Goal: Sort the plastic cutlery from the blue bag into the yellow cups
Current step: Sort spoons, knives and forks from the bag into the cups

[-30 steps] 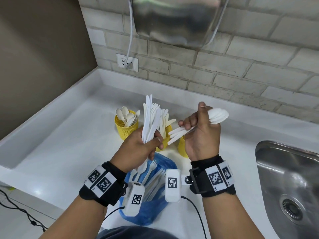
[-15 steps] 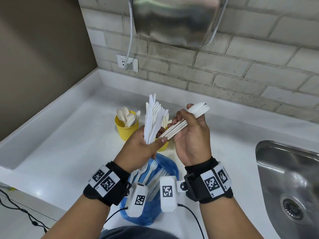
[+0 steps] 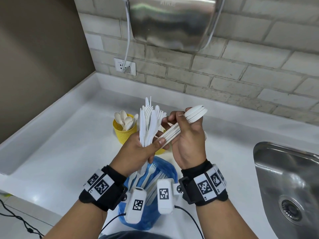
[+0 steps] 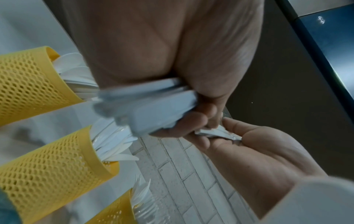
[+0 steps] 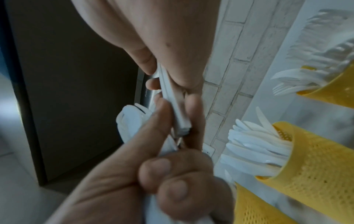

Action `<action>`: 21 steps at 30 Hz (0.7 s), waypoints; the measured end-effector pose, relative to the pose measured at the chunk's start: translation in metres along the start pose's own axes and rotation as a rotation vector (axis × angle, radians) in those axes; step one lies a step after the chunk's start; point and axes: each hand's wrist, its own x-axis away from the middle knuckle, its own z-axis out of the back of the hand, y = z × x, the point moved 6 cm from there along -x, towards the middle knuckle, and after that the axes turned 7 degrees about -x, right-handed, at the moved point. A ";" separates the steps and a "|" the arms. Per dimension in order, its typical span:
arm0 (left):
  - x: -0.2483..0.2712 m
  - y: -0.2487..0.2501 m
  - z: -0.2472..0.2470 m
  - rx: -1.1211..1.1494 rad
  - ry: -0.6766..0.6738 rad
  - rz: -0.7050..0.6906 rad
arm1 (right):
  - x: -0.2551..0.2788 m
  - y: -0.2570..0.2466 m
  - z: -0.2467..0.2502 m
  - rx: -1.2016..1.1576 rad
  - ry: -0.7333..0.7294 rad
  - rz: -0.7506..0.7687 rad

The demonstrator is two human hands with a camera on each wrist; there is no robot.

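My left hand (image 3: 138, 150) grips an upright bundle of white knives and forks (image 3: 150, 121) above the counter. My right hand (image 3: 186, 137) holds a stack of white spoons (image 3: 195, 112), bowls pointing right, handle ends touching the left thumb. The blue bag (image 3: 146, 204) lies below my wrists with forks inside. A yellow mesh cup with spoons (image 3: 125, 133) stands behind on the left. In the left wrist view three yellow cups show: spoons (image 4: 28, 84), knives (image 4: 57, 163), forks (image 4: 114, 212). The right wrist view shows the knife cup (image 5: 306, 159) and fork cup (image 5: 335, 91).
A steel sink (image 3: 290, 183) is set into the white counter (image 3: 60, 147) on the right. A steel hand dryer (image 3: 172, 23) hangs on the brick wall, its cord running to a wall socket (image 3: 125, 66). A black cable (image 3: 17, 221) lies at bottom left.
My right hand moved left and down with the spoons, until their handle ends met the left hand's thumb. The left hand stayed roughly in place with its bundle.
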 end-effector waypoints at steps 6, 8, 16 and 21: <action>0.002 0.002 0.010 0.103 0.088 -0.035 | -0.007 -0.006 0.003 0.507 -0.129 0.135; 0.001 -0.001 0.016 0.168 0.105 -0.015 | -0.007 -0.008 0.003 0.587 -0.212 0.088; 0.005 -0.004 0.023 0.126 0.073 -0.002 | -0.010 -0.004 0.000 0.449 -0.282 -0.042; 0.006 -0.006 0.027 0.042 0.052 -0.003 | -0.012 -0.004 -0.001 0.471 -0.315 -0.025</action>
